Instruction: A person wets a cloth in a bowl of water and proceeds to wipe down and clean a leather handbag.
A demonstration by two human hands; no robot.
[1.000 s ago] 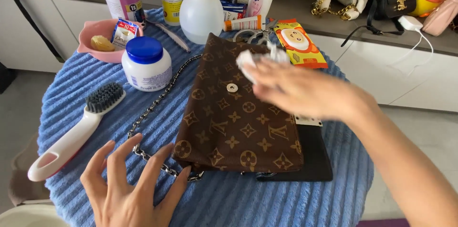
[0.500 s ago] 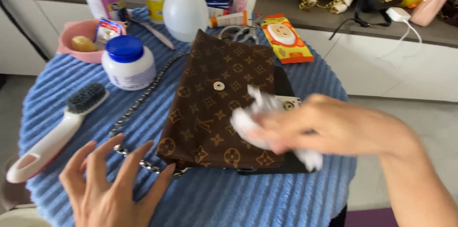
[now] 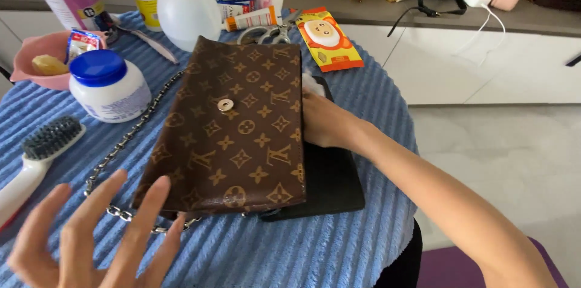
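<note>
A brown patterned flap bag (image 3: pixel 236 137) with a round metal snap (image 3: pixel 225 104) lies flat on a blue ribbed cloth (image 3: pixel 272 252). Its chain strap (image 3: pixel 121 143) trails off the left side. A black flat piece (image 3: pixel 330 185) sticks out from under its right edge. My right hand (image 3: pixel 327 121) is at the bag's right edge with its fingers tucked under the flap, and a white wipe (image 3: pixel 311 85) peeks out above them. My left hand (image 3: pixel 91 233) hovers at the lower left, fingers spread and holding nothing, with its fingertips close to the bag's lower left corner.
A white brush with dark bristles (image 3: pixel 42 149) lies at the left, behind it a white jar with a blue lid (image 3: pixel 109 85) and a pink bowl (image 3: pixel 30 52). At the back are a spray bottle (image 3: pixel 187 3), scissors (image 3: pixel 266 34), a tube (image 3: pixel 251 20) and an orange packet (image 3: pixel 327 37).
My right hand with the wipe went from the top of the flap down across its front, then to the bag's right edge and under it. My left hand stayed spread at the lower left.
</note>
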